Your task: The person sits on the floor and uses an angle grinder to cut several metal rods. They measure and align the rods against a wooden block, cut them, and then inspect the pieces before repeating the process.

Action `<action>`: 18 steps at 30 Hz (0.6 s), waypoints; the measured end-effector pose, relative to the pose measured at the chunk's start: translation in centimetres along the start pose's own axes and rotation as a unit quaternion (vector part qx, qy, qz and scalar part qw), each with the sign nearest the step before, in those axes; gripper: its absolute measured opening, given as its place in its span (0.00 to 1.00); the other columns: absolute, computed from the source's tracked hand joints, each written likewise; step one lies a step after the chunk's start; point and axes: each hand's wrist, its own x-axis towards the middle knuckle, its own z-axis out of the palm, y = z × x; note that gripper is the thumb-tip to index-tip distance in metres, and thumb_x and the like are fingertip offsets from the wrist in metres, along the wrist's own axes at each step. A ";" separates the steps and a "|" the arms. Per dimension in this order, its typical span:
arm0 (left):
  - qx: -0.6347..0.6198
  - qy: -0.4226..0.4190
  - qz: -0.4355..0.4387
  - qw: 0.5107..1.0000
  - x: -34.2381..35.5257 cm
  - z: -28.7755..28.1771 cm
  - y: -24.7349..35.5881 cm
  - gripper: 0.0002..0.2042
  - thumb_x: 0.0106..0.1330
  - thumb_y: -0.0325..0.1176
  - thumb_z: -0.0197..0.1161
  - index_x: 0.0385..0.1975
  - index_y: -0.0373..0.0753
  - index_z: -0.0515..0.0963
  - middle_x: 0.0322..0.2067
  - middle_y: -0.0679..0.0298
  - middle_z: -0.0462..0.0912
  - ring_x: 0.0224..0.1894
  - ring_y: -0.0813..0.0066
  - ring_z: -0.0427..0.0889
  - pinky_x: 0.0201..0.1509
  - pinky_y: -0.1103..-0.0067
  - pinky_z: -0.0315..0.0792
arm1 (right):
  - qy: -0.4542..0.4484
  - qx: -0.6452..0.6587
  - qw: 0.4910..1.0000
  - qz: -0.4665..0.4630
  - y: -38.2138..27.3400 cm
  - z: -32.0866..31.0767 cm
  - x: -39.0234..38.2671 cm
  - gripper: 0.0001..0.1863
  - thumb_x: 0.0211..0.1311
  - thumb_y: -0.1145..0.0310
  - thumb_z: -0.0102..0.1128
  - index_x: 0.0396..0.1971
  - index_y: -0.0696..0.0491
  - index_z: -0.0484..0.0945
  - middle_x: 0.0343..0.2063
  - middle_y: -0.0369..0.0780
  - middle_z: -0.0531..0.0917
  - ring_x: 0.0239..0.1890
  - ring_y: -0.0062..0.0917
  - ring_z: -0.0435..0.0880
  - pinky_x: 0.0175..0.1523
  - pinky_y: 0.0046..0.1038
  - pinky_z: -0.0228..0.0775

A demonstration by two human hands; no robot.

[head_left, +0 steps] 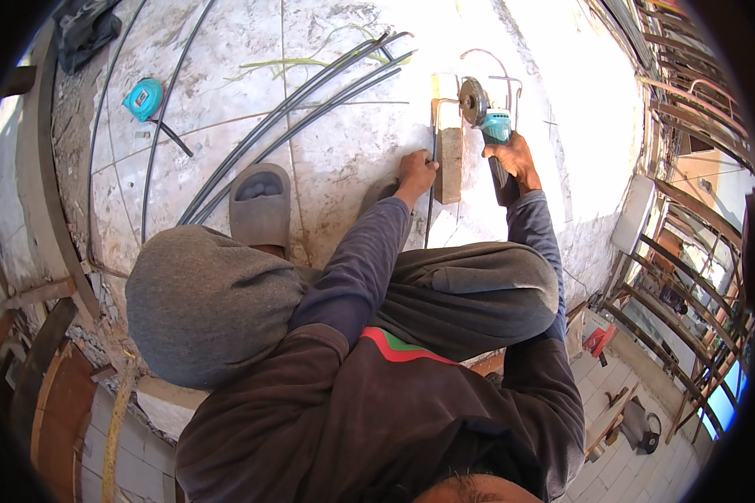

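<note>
My right hand is wrapped round the body of a teal and dark angle grinder. The grinder's disc stands over the far end of a long narrow block. Left of that block, the fingers of my left hand close on a thin dark metal rod, which lies along the block and bends at its far end. Whether the disc touches the rod cannot be made out. Thin bent rods lie beyond the grinder, partly washed out by glare.
Several long dark rods lie to the left, near my sandalled foot. A teal tape measure rests between two more rods farther left. Slatted wooden frames line the right side, and dark cloth lies at the far left.
</note>
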 end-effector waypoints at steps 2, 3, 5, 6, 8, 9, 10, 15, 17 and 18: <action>0.008 0.000 0.003 1.000 -0.2 -0.2 0.4 0.13 0.58 0.36 0.67 0.37 0.35 0.81 0.35 0.47 0.84 0.42 0.49 0.82 0.48 0.65 0.74 | 0.003 0.006 1.000 -0.007 0.4 0.1 0.2 0.35 0.27 0.61 0.72 0.39 0.70 0.77 0.31 0.51 0.82 0.33 0.39 0.81 0.40 0.35 0.75; 0.016 -0.001 0.005 1.000 -0.3 -0.3 0.7 0.13 0.58 0.36 0.67 0.37 0.35 0.80 0.35 0.47 0.84 0.42 0.49 0.82 0.48 0.65 0.74 | 0.004 0.005 1.000 -0.004 0.4 0.1 0.2 0.35 0.27 0.61 0.72 0.39 0.70 0.77 0.31 0.51 0.82 0.33 0.39 0.81 0.40 0.35 0.75; 0.037 0.002 0.010 0.999 -0.6 -0.6 1.1 0.13 0.58 0.36 0.67 0.38 0.35 0.80 0.36 0.47 0.83 0.43 0.50 0.82 0.49 0.66 0.74 | 0.005 0.003 1.000 0.001 0.0 0.1 0.3 0.35 0.27 0.62 0.72 0.39 0.70 0.77 0.31 0.51 0.82 0.33 0.39 0.81 0.40 0.35 0.75; 0.051 0.005 0.014 0.999 -0.7 -0.8 1.3 0.13 0.58 0.36 0.66 0.38 0.35 0.80 0.37 0.47 0.83 0.44 0.50 0.82 0.49 0.66 0.74 | 0.000 -0.001 1.000 0.011 -0.1 0.1 0.2 0.33 0.29 0.63 0.71 0.39 0.68 0.78 0.32 0.50 0.82 0.35 0.38 0.81 0.42 0.34 0.74; 0.061 0.004 0.013 0.998 -0.9 -1.2 1.7 0.14 0.58 0.36 0.66 0.39 0.35 0.80 0.38 0.47 0.83 0.45 0.50 0.81 0.50 0.66 0.74 | -0.012 -0.010 0.999 0.028 -0.4 0.0 -0.1 0.28 0.33 0.66 0.69 0.40 0.65 0.79 0.32 0.48 0.83 0.37 0.35 0.81 0.44 0.32 0.73; 0.058 0.001 0.008 0.998 -1.1 -1.3 1.8 0.14 0.58 0.36 0.66 0.39 0.35 0.80 0.38 0.46 0.83 0.45 0.50 0.81 0.50 0.65 0.73 | -0.008 -0.003 1.000 0.020 -0.4 0.0 -0.2 0.28 0.33 0.66 0.69 0.40 0.65 0.79 0.32 0.48 0.83 0.37 0.35 0.81 0.44 0.32 0.73; 0.056 -0.002 0.003 0.998 -1.1 -1.5 2.0 0.14 0.58 0.36 0.66 0.40 0.35 0.80 0.38 0.46 0.83 0.45 0.50 0.81 0.50 0.65 0.73 | -0.005 0.005 1.000 0.012 -0.3 0.0 -0.4 0.28 0.33 0.66 0.69 0.40 0.65 0.79 0.32 0.48 0.83 0.37 0.35 0.81 0.44 0.32 0.73; 0.041 0.005 0.020 0.999 -0.8 -0.9 1.4 0.13 0.58 0.37 0.66 0.38 0.35 0.81 0.36 0.47 0.83 0.43 0.50 0.82 0.49 0.66 0.74 | -0.005 -0.004 1.000 0.011 0.8 0.3 0.4 0.34 0.27 0.62 0.71 0.39 0.69 0.77 0.32 0.51 0.82 0.34 0.39 0.80 0.42 0.35 0.74; 0.026 -0.005 0.011 1.000 -0.5 -0.7 1.0 0.13 0.58 0.37 0.66 0.38 0.35 0.81 0.36 0.47 0.83 0.42 0.50 0.82 0.48 0.66 0.74 | -0.004 0.001 1.000 0.007 1.0 0.4 0.4 0.34 0.28 0.62 0.71 0.39 0.68 0.77 0.32 0.50 0.81 0.33 0.39 0.80 0.42 0.34 0.74; 0.018 -0.008 0.006 1.000 -0.4 -0.6 0.8 0.13 0.58 0.37 0.67 0.38 0.35 0.81 0.35 0.47 0.83 0.42 0.50 0.82 0.48 0.66 0.74 | -0.001 0.007 1.000 0.005 1.1 0.4 0.4 0.34 0.28 0.62 0.71 0.39 0.68 0.77 0.32 0.50 0.81 0.33 0.39 0.80 0.41 0.35 0.74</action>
